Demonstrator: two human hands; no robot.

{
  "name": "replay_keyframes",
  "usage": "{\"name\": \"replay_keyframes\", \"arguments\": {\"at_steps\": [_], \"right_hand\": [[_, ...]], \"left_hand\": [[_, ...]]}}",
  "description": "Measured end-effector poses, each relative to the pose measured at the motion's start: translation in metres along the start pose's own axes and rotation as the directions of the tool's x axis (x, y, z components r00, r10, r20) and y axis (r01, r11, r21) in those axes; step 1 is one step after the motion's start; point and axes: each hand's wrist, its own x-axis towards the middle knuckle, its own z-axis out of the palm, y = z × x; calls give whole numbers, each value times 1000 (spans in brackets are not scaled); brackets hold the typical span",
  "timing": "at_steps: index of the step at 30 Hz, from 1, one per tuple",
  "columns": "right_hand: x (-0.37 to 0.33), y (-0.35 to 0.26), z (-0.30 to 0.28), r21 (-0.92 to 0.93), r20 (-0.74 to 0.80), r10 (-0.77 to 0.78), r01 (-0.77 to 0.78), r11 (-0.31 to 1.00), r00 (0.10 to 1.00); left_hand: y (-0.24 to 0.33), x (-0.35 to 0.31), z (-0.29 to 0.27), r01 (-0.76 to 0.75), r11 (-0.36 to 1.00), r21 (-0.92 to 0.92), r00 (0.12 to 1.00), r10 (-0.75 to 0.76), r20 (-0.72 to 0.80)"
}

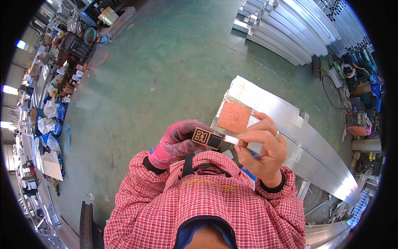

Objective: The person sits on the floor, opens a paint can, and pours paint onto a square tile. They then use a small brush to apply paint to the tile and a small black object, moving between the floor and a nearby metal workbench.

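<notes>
My left hand (176, 142), in a pink work glove, is closed on a small rectangular block (207, 138). The block has a copper-coloured rim, a maze-like pattern on one half and a plain black panel on the other. My bare right hand (264, 148) pinches a small white piece with a brown end (232, 140) between thumb and fingers. Its white tip points at the block's right end, close by; whether they touch I cannot tell. Just beyond my right fingers, an orange-brown square slab (234, 116) lies on the end of a stack of metal profiles (286, 118).
More long silvery profiles (286, 29) are stacked at the far right. Cables and equipment (358, 120) crowd the right side. Along the left stand a dark machine (76, 45), a bucket (90, 35) and plastic-wrapped clutter (50, 110). A dark patterned bar (86, 224) stands at lower left.
</notes>
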Motion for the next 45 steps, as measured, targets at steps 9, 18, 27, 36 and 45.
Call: {"name": "replay_keyframes", "arguments": {"at_steps": [9, 18, 27, 36, 45], "right_hand": [[-1, 1, -1, 8, -12, -2, 2, 1000, 1000], [-2, 2, -1, 0, -7, 3, -3, 1000, 1000], [-5, -7, 0, -22, 9, 16, -16, 1000, 1000], [-5, -8, 6, -57, 24, -17, 19, 998, 1000], [-5, -9, 6, -70, 30, -37, 39, 997, 999]], "left_hand": [[-1, -1, 1, 5, 1000, -18, 1000, -5, 0], [-3, -1, 0, -33, 999, -9, 999, 33, 21], [-11, -1, -4, -87, 995, -55, 996, 86, -12], [-12, -3, -4, -85, 995, -55, 996, 85, -14], [-11, -1, -4, -98, 993, -65, 995, 99, 2]]}}
